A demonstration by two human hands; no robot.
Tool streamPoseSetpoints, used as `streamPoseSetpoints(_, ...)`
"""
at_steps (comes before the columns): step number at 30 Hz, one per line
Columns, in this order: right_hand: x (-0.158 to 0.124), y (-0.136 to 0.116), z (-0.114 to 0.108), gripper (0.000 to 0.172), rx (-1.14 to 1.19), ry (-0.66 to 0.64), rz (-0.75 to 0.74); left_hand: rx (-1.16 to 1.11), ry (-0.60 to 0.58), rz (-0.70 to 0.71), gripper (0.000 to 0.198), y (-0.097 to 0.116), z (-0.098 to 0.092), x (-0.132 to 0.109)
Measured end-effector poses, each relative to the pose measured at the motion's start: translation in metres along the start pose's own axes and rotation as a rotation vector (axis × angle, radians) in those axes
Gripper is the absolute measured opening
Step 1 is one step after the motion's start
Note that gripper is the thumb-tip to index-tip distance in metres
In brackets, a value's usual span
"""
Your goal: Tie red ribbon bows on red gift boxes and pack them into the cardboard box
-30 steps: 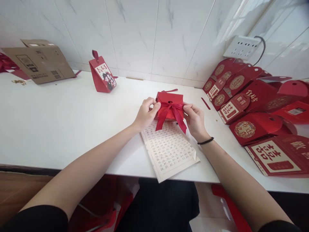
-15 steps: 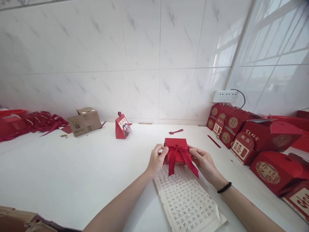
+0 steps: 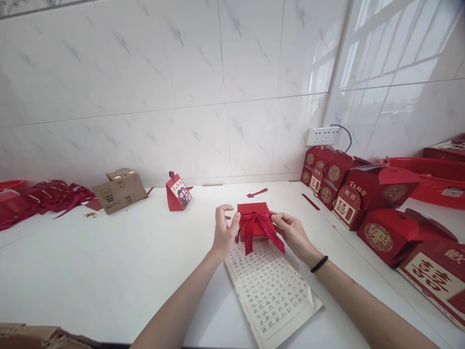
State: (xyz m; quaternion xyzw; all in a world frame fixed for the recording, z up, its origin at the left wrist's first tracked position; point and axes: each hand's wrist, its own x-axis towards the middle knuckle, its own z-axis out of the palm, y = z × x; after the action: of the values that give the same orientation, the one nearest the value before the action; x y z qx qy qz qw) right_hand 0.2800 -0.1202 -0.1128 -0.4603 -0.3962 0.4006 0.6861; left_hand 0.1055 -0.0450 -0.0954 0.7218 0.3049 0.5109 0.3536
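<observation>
A small red gift box (image 3: 252, 208) with a dark red ribbon bow (image 3: 249, 240) on its front sits at the far end of an open page of handwritten paper (image 3: 276, 295). My left hand (image 3: 223, 231) is at the box's left side, fingers apart and lightly bent, its thumb close to the box edge. On the other side, thumb and fingers of my right hand (image 3: 292, 233) pinch the bow's right loop. The bow's two tails hang down over the paper. Part of the box front is hidden behind the ribbon.
A red triangular gift box (image 3: 177, 194) stands left of centre, a cardboard box (image 3: 119, 193) farther left beside a heap of red ribbons (image 3: 51, 196). Several red printed boxes (image 3: 376, 237) line the right side, near a red basin (image 3: 436, 186). A power strip (image 3: 323, 135) rests against the wall.
My left fingers have come away from the box's left edge and spread. My right hand still holds the ribbon. The whole view has shifted as my head turned slightly right.
</observation>
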Motion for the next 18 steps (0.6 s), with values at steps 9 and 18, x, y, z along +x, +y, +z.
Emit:
streamPoseSetpoints(9, 0.000, -0.002, 0.004, 0.038, 0.053, -0.018, 0.002, 0.815, -0.672, 0.422, 0.079, 0.031, -0.001, 0.032)
streamPoseSetpoints(18, 0.000, -0.005, 0.006, 0.044, -0.036, -0.008, -0.089, 0.852, -0.525, 0.542, 0.073, 0.025, -0.007, 0.015)
